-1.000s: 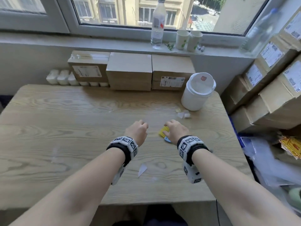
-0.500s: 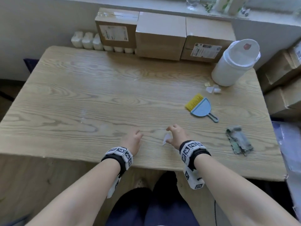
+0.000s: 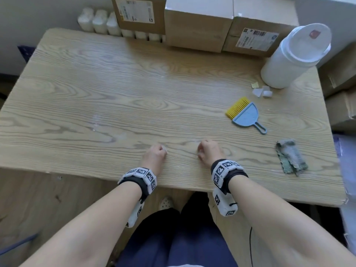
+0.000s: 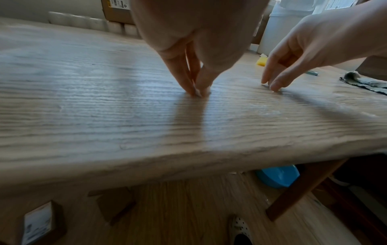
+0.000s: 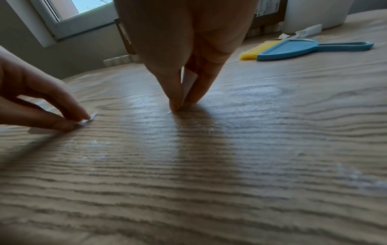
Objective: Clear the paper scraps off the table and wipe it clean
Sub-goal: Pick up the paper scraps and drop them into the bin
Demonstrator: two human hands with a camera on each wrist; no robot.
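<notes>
On the wooden table (image 3: 115, 89), near its front edge, both hands pinch small white paper scraps against the surface. My left hand (image 3: 163, 151) holds one scrap (image 4: 197, 94) between thumb and fingertips; the same scrap (image 5: 89, 119) shows in the right wrist view. About a hand's width to the right, my right hand (image 3: 200, 153) pinches another white scrap (image 5: 187, 81) with its fingertips (image 5: 175, 106) touching the wood. More scraps (image 3: 262, 91) lie by the white bin (image 3: 294, 58). A grey-green cloth (image 3: 290, 158) lies at the right.
A blue dustpan with a yellow brush (image 3: 245, 115) lies right of centre. Cardboard boxes (image 3: 198, 26) and small white containers (image 3: 100, 22) line the far edge. More boxes stand beyond the right edge. Faint white smears (image 3: 96, 122) mark the wood.
Both hands drew back from the brush area to the front edge. The right hand took up a white scrap there, and the left now pinches one too. The view tilted down.
</notes>
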